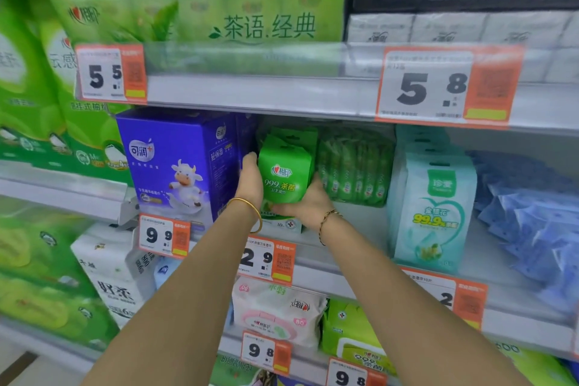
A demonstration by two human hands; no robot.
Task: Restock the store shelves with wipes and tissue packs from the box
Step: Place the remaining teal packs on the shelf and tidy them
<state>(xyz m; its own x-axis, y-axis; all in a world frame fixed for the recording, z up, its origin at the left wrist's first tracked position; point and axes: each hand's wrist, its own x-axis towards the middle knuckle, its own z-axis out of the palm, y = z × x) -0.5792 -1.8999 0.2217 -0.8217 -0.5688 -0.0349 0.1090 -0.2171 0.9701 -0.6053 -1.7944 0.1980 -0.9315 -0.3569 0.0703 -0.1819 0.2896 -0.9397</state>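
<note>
Forearms up at my mid shelf (344, 229). My left hand (250, 180) presses flat on the green pack (286, 177), "999 杀菌"; right hand (308, 202) cups its lower right, fingers curled behind. Pack stands just right of 可润 box (178, 163), above "2.9" tag (266, 257).

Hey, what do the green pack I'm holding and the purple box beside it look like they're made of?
Green pack: probably soft plastic film, glossy; it shows wrinkles, highlights and a flat sealed top with a hang slot. Purple box: likely printed cardboard, slight sheen; flat faces and straight, sharp edges.
</note>
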